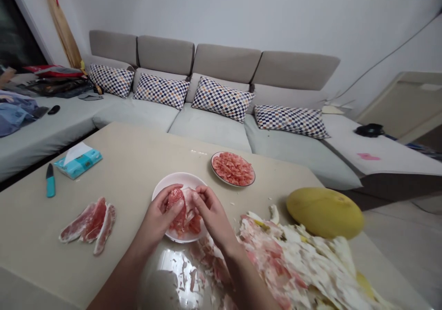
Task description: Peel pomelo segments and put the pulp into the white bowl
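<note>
Over a white bowl (184,176), my left hand (164,211) is closed around a red pomelo segment (177,204). My right hand (211,211) pinches the pale membrane (189,198) on that segment's right side. Loose red pomelo flesh (193,225) lies in the bowl beneath my hands. To the left, several unpeeled pomelo segments (92,222) rest on the table. A dark-rimmed plate (230,185) behind the bowl is heaped with red pulp pieces (233,167).
A large pile of peel and membrane scraps (297,259) covers the table's right front, beside a whole yellow pomelo (324,212). At left lie a teal-handled knife (50,183) and a tissue pack (79,160). A grey sofa (210,128) stands behind the table (138,153).
</note>
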`<state>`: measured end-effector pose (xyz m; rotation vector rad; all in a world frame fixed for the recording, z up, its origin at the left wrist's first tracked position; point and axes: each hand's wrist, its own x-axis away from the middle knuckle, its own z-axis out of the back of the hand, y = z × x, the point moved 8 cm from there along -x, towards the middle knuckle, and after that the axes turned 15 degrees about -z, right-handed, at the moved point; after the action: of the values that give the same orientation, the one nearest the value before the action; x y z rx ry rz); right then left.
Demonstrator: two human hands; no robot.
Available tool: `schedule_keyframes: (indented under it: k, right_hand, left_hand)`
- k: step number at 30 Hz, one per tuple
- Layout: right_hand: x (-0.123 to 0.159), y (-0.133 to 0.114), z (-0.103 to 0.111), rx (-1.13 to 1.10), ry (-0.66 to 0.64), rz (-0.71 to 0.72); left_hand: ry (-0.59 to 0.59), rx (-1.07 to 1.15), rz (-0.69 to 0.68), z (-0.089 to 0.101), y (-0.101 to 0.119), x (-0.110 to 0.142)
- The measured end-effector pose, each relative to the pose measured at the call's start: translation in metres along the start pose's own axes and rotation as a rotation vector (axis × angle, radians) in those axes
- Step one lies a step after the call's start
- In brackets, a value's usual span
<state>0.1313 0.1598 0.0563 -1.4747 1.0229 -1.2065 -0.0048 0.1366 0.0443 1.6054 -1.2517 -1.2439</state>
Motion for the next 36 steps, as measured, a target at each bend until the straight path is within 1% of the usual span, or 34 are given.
schedule_keyframes:
  k: [2, 4, 6, 10, 12, 14, 16, 18, 22, 24, 25, 27, 29, 33, 36]
  right_hand:
    - [0.004, 0.006, -0.007, -0.069, -0.058, -0.063]
    - [0.012, 0.014, -0.01, -0.118, -0.087, -0.118]
    - [0.02, 0.022, -0.01, -0.151, -0.077, -0.153]
    - [0.035, 0.032, -0.006, -0.192, -0.029, -0.183]
    - [0.038, 0.032, -0.004, -0.18, 0.01, -0.167]
    - [0.038, 0.029, -0.002, -0.167, 0.066, -0.122]
    - [0.037, 0.026, 0.0, -0.178, 0.113, -0.072]
    - [0.036, 0.025, 0.001, -0.187, 0.147, -0.037]
    - [0.04, 0.023, 0.002, -0.106, 0.21, 0.003]
    - [0.043, 0.019, 0.0, -0.086, 0.206, 0.028]
    - [0.043, 0.018, -0.001, -0.106, 0.19, 0.034]
    - [0.044, 0.02, -0.004, -0.192, 0.139, 0.024]
    - [0.043, 0.026, -0.005, -0.296, 0.112, 0.013]
    - [0.047, 0.041, -0.001, -0.43, 0.162, 0.028]
    - [0.051, 0.05, 0.0, -0.456, 0.191, 0.026]
  left_hand:
    - [-0.012, -0.053, -0.031, -0.001, 0.004, 0.001]
    - [-0.024, -0.089, -0.047, -0.003, 0.006, 0.003]
    - [-0.039, -0.077, -0.032, -0.008, 0.005, 0.007]
    - [-0.043, 0.022, 0.04, -0.018, -0.001, 0.016]
    - [-0.025, 0.1, 0.089, -0.021, -0.005, 0.018]
    - [-0.018, 0.192, 0.137, -0.024, -0.008, 0.021]
    - [-0.028, 0.233, 0.143, -0.026, -0.008, 0.021]
    - [-0.021, 0.19, 0.101, -0.026, -0.006, 0.019]
    - [0.035, -0.007, 0.014, -0.023, -0.003, 0.018]
    - [0.041, -0.067, -0.009, -0.025, -0.002, 0.019]
    - [0.036, -0.061, -0.013, -0.027, -0.002, 0.02]
    - [0.023, 0.028, 0.007, -0.033, -0.005, 0.022]
    - [0.032, 0.154, 0.06, -0.038, -0.01, 0.026]
    - [0.126, 0.317, 0.164, -0.04, -0.017, 0.032]
    - [0.149, 0.365, 0.182, -0.04, -0.013, 0.036]
